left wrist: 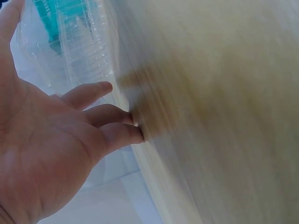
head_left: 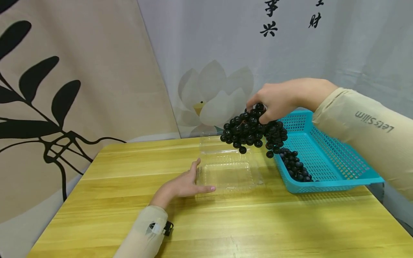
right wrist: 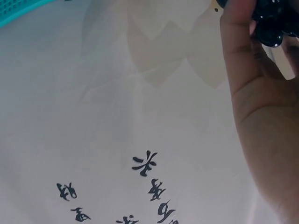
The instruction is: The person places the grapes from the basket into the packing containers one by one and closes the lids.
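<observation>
My right hand [head_left: 280,98] pinches a bunch of dark grapes [head_left: 245,129] from above and holds it up in the air. The bunch hangs between the clear plastic container [head_left: 227,173] and the blue basket [head_left: 335,184]. In the right wrist view, a few grapes [right wrist: 269,32] show by the fingers. At the container's left side, my left hand [head_left: 185,184] has its thumb and fingers spread. The left wrist view shows the hand [left wrist: 60,126] with fingertips on the table beside the clear container [left wrist: 88,42]. The container's lid stands open toward the back.
More dark grapes [head_left: 295,165] lie along the basket's left side. The basket sits at the right of the wooden table [head_left: 129,172]. Behind the table's back edge hangs a printed curtain [head_left: 113,71].
</observation>
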Demonstrator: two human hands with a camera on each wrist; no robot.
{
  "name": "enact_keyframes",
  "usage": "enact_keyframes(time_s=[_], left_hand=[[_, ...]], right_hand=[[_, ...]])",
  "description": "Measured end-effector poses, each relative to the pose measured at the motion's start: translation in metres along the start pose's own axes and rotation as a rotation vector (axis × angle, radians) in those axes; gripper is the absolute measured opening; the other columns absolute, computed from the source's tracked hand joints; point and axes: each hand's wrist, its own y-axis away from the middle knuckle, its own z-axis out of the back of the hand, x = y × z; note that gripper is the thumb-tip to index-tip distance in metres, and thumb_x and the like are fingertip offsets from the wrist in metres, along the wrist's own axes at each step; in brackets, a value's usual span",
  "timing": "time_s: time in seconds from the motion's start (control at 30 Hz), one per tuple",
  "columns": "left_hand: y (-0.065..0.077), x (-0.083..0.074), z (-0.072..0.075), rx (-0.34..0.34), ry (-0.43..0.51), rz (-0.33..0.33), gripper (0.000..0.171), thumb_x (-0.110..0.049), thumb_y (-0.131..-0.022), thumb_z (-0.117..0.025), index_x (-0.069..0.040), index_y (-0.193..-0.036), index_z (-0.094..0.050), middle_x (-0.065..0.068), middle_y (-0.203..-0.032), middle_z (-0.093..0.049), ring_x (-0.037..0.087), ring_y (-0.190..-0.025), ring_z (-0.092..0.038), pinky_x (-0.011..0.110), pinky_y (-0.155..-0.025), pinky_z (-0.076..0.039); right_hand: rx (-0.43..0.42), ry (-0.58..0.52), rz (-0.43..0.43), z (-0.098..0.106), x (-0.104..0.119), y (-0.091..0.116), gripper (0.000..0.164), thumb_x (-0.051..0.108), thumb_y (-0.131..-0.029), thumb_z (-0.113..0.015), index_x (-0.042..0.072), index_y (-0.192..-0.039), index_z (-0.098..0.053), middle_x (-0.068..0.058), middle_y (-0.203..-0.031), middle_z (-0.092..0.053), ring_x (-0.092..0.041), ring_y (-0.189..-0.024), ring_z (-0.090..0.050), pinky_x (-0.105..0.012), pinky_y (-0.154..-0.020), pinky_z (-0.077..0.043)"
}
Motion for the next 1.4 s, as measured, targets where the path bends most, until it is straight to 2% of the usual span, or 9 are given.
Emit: enact_keyframes(time_s=[0.23, 0.4, 0.57, 0.73, 0.97, 1.27, 1.4], left_hand=[[0.000, -0.002, -0.002, 0.005, -0.001, -0.007, 0.131, -0.071, -0.088, -0.075, -0.023, -0.172, 0.012, 0.023, -0.177, -0.018, 0.044, -0.162, -0.029, 0.059, -0.132, -0.029], [0.000, -0.002, -0.003, -0.005, -0.014, -0.019, 0.132, -0.070, -0.087, -0.076, -0.021, -0.172, 0.012, 0.022, -0.177, -0.018, 0.044, -0.161, -0.031, 0.058, -0.132, -0.030], [0.000, -0.002, -0.003, -0.006, -0.022, -0.015, 0.132, -0.070, -0.087, -0.076, -0.022, -0.172, 0.012, 0.021, -0.178, -0.018, 0.043, -0.161, -0.030, 0.057, -0.132, -0.030], [0.000, -0.001, -0.003, -0.005, -0.021, -0.013, 0.132, -0.071, -0.087, -0.076, -0.022, -0.172, 0.012, 0.021, -0.178, -0.018, 0.043, -0.161, -0.031, 0.058, -0.131, -0.031], [0.000, -0.001, -0.004, -0.014, -0.016, -0.013, 0.132, -0.071, -0.087, -0.076, -0.023, -0.172, 0.012, 0.017, -0.179, -0.016, 0.043, -0.160, -0.033, 0.058, -0.131, -0.033], [-0.002, 0.000, -0.005, -0.013, 0.006, -0.011, 0.134, -0.074, -0.084, -0.077, -0.022, -0.172, 0.009, 0.016, -0.179, -0.016, 0.044, -0.160, -0.033, 0.060, -0.130, -0.033], [-0.002, 0.000, -0.005, -0.015, 0.016, -0.019, 0.133, -0.071, -0.085, -0.078, -0.020, -0.172, 0.009, 0.013, -0.180, -0.014, 0.044, -0.160, -0.031, 0.060, -0.131, -0.031]], right_hand=[[0.010, -0.029, 0.027, -0.010, 0.008, -0.005, 0.063, 0.025, -0.097, -0.066, 0.020, -0.158, -0.051, -0.013, -0.162, -0.051, -0.033, -0.140, -0.053, -0.051, -0.100, -0.050], [0.035, -0.061, 0.041, -0.019, 0.013, -0.011, 0.064, 0.025, -0.098, -0.066, 0.019, -0.160, -0.050, -0.011, -0.164, -0.049, -0.034, -0.144, -0.050, -0.052, -0.103, -0.049], [0.055, -0.064, 0.049, -0.027, 0.017, -0.018, 0.065, 0.025, -0.097, -0.067, 0.019, -0.159, -0.050, -0.010, -0.163, -0.050, -0.027, -0.128, -0.055, -0.048, -0.097, -0.049], [0.065, -0.055, 0.046, -0.033, 0.020, -0.023, 0.065, 0.026, -0.098, -0.067, 0.020, -0.160, -0.050, -0.010, -0.162, -0.049, -0.027, -0.126, -0.054, -0.048, -0.097, -0.049], [0.064, -0.066, 0.080, -0.043, 0.023, -0.031, 0.063, 0.025, -0.098, -0.067, 0.017, -0.158, -0.051, -0.010, -0.163, -0.049, -0.031, -0.145, -0.049, -0.054, -0.109, -0.050], [0.085, -0.077, 0.077, -0.056, 0.029, -0.042, 0.063, 0.026, -0.100, -0.067, 0.021, -0.160, -0.049, -0.007, -0.163, -0.050, -0.029, -0.142, -0.052, -0.048, -0.101, -0.050], [0.082, -0.076, 0.111, -0.061, 0.030, -0.048, 0.061, 0.024, -0.101, -0.066, 0.020, -0.160, -0.050, -0.007, -0.162, -0.051, -0.028, -0.137, -0.056, -0.045, -0.094, -0.049]])
